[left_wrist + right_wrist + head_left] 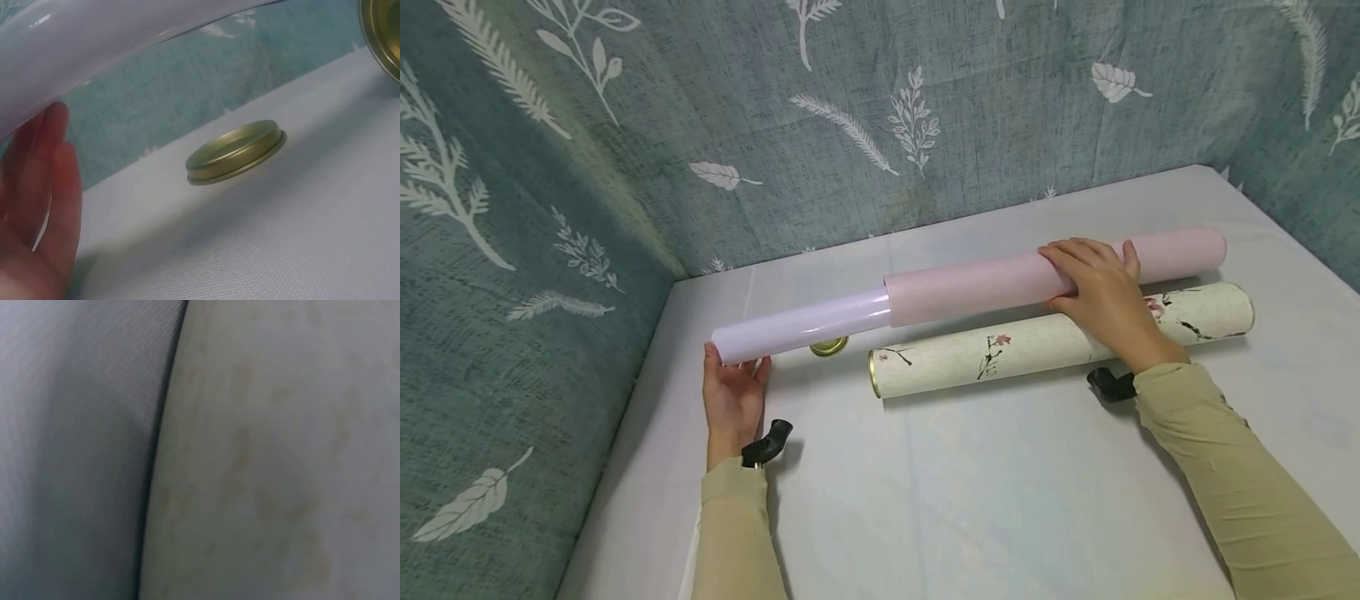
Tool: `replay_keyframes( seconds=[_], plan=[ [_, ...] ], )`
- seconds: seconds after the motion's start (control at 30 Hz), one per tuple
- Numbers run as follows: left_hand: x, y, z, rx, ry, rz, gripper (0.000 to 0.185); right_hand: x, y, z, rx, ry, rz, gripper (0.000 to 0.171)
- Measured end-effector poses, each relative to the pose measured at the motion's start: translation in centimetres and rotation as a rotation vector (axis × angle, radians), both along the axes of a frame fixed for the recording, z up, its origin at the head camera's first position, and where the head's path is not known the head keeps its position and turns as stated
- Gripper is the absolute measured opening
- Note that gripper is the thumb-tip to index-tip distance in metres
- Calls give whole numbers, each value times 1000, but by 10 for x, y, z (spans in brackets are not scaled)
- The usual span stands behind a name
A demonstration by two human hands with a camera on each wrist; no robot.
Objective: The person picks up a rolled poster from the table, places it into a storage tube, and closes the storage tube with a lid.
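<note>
A glossy pale-lavender roll (805,325) of sheet material sticks out of the left end of a pink cardboard tube (970,290). My left hand (735,400) holds the roll near its outer end, thumb at the end edge and fingers beneath. The left wrist view shows those fingers against the underside of the roll (94,50). With its fingers over the top, my right hand (1101,292) grips the pink tube right of its middle. How much of the roll lies inside the tube is hidden.
A cream tube (1000,358) with a floral print and gold rim lies in front of the pink tube, partly under the right wrist; it fills most of the right wrist view. A gold lid (234,156) lies on the white table (865,500). Patterned cloth (850,192) hangs behind.
</note>
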State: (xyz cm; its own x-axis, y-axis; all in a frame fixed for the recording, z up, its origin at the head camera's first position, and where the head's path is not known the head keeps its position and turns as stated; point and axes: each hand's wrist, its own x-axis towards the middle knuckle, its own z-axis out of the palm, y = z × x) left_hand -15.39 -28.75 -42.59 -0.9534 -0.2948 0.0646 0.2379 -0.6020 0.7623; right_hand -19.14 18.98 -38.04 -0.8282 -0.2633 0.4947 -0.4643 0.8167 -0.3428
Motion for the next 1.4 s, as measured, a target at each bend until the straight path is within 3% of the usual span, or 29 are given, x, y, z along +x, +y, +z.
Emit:
replay_keyframes(
  seconds=[0.5, 0.73, 0.93, 1.4],
  plan=[
    [1, 3, 0, -15, -3, -35, 43, 0, 0, -1, -2, 4, 1, 68],
    [2, 3, 0, -80, -12, -56, 44, -1, 0, -1, 5, -5, -1, 67],
    [1, 4, 1, -132, -18, -44, 46, -1, 0, 0, 11, -8, 8, 67],
    [-2, 7, 3, -131, -43, -39, 50, -1, -1, 0, 13, -3, 9, 67]
  ],
)
